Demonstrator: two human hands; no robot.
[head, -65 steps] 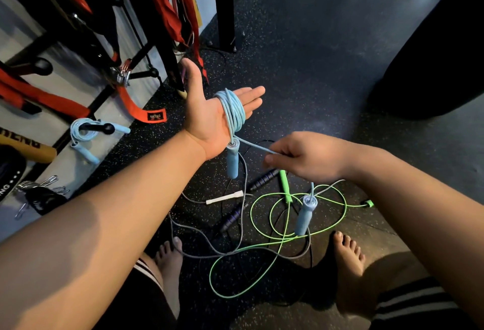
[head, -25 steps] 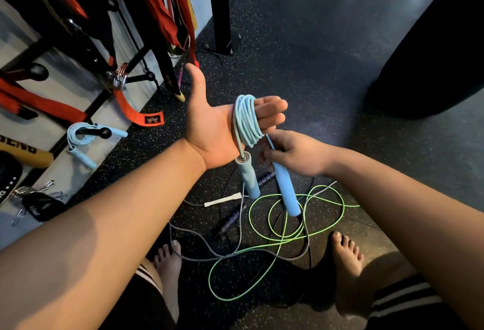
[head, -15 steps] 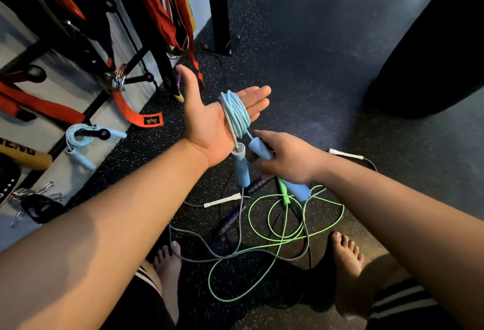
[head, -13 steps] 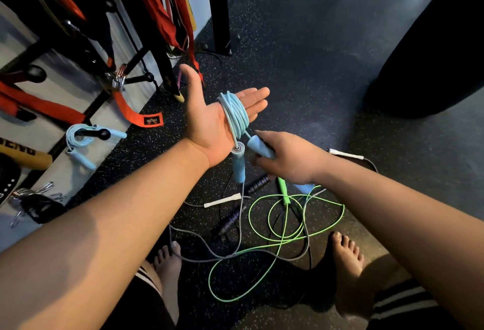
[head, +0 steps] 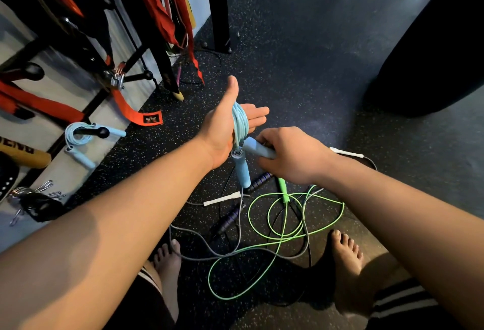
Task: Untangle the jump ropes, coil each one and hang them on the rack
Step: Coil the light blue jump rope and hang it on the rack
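Note:
A light blue jump rope [head: 239, 122] is wound in several loops around my left hand [head: 222, 125], whose fingers are straight and thumb points up. One blue handle [head: 242, 169] hangs below that palm. My right hand [head: 290, 155] grips the rope's other blue handle [head: 258, 148] right beside the coil. On the floor below lie a tangled green rope [head: 277, 232], a grey rope [head: 235, 248] with white handles [head: 222, 198] and a rope with dark purple handles [head: 259, 181]. Another coiled blue rope [head: 78, 137] hangs on a rack peg [head: 100, 131] at the left.
The black rack [head: 131, 59] with orange straps [head: 136, 116] stands at the left along a white wall. A black post [head: 217, 7] rises at the back. A large dark bag [head: 432, 49] fills the right. My bare feet [head: 345, 264] stand by the tangle on the speckled rubber floor.
My right hand has wound the last of the blue rope onto my left hand and now holds its second handle up at the coil. My left hand has turned edge-on.

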